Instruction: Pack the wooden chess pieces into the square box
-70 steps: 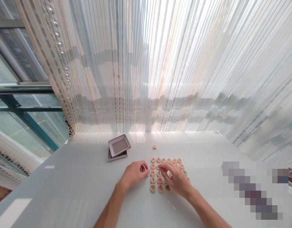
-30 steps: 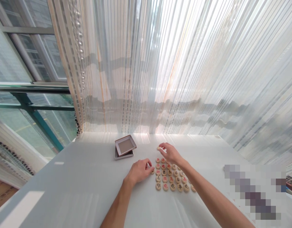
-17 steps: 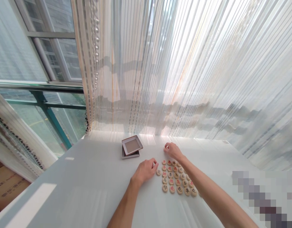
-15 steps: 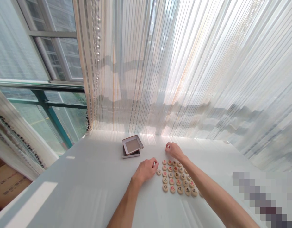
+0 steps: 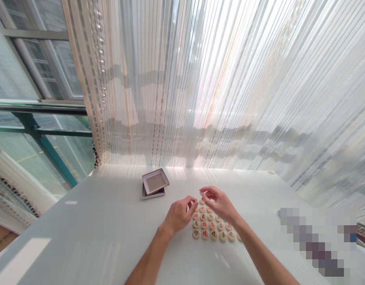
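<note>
Round wooden chess pieces (image 5: 212, 227) with red and black characters lie in neat rows on a white table (image 5: 111, 237). My right hand (image 5: 219, 202) hovers over the far end of the rows and pinches one wooden piece (image 5: 201, 194) between thumb and fingers. My left hand (image 5: 179, 213) rests at the left edge of the rows with its fingers curled; whether it holds a piece is hidden.
A small square box (image 5: 154, 184) with its lid askew sits to the far left of the pieces. Sheer striped curtains (image 5: 218, 91) hang behind the table, with a window (image 5: 31, 99) at the left. A blurred patch (image 5: 318, 241) covers the right side.
My right hand reached out to the lone piece beyond the rows, took it, and has brought it back toward the rows. My left hand stayed beside the rows.
</note>
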